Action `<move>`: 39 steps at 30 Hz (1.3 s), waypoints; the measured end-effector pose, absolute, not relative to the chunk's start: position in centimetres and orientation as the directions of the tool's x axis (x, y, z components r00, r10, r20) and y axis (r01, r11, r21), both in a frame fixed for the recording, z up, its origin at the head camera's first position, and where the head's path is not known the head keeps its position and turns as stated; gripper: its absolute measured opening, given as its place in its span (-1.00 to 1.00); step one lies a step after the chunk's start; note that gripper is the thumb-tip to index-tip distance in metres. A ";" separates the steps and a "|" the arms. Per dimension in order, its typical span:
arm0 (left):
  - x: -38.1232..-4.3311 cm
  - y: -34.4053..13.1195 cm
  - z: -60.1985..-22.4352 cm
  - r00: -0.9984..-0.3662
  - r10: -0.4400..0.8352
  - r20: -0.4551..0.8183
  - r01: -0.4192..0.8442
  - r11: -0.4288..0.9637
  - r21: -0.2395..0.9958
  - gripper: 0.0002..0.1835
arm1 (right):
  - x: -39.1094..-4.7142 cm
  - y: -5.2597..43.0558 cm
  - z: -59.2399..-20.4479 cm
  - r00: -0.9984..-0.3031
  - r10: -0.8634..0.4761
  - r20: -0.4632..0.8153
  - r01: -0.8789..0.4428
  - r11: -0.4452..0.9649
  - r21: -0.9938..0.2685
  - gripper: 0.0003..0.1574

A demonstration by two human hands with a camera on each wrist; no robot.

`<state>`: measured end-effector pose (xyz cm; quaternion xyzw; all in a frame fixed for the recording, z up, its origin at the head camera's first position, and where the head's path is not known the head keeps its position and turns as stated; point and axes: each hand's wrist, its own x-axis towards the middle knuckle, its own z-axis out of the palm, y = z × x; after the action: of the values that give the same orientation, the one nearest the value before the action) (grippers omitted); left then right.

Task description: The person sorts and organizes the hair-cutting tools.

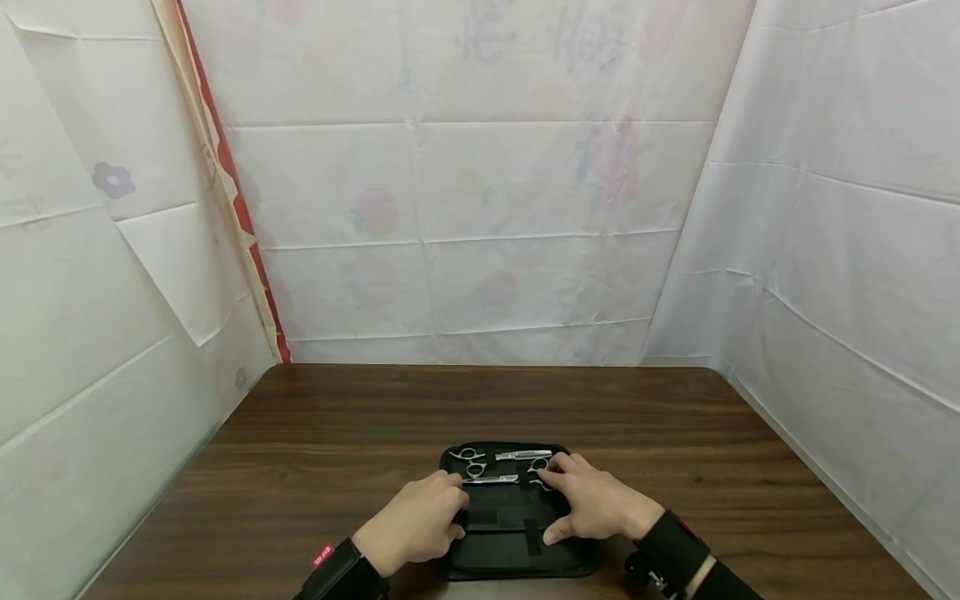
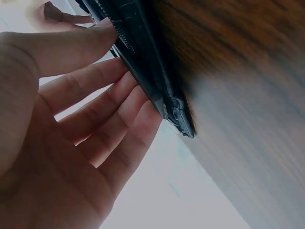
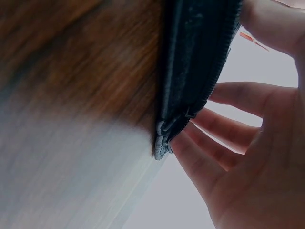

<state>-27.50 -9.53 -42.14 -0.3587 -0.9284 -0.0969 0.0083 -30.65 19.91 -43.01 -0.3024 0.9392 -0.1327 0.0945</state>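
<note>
A black zippered case [image 1: 525,550] lies spread open on the wooden table. In its far half, silver scissors [image 1: 491,480] and a thinning-shear-like pair [image 1: 523,455] sit under dark straps. My left hand [image 1: 420,518] holds the case's left edge, thumb [image 2: 71,50] over the zip and the other fingers against the outer side. Over the right edge, my right hand [image 1: 600,500] has its fingers spread. Its index fingertip is at a scissor handle, and its thumb [image 1: 558,530] reaches onto the near half. In the right wrist view, several extended fingers meet the zipped rim.
The brown wood-grain table [image 1: 315,450] surrounds the case. White printed sheets [image 1: 480,192] hang behind it and along both sides. A black band is on each wrist, the left one [image 1: 341,575] with a red tag.
</note>
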 end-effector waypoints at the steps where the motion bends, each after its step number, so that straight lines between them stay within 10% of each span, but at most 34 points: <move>1: -27.5 -9.5 -42.1 -0.742 0.665 0.083 0.668 0.724 0.172 -0.87 | -30.7 19.9 -43.0 -0.799 -0.593 -0.099 -0.542 0.782 -0.306 0.08; 39: -27.5 -8.0 -42.3 -0.727 0.683 0.069 0.685 0.715 0.141 -0.91 | -30.7 19.9 -43.0 -0.798 -0.596 -0.091 -0.549 0.780 -0.301 0.09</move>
<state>-27.48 -7.96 -42.25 -0.3692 -0.9260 -0.0787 0.0061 -30.66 19.87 -42.97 -0.3047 0.9391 -0.1305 0.0910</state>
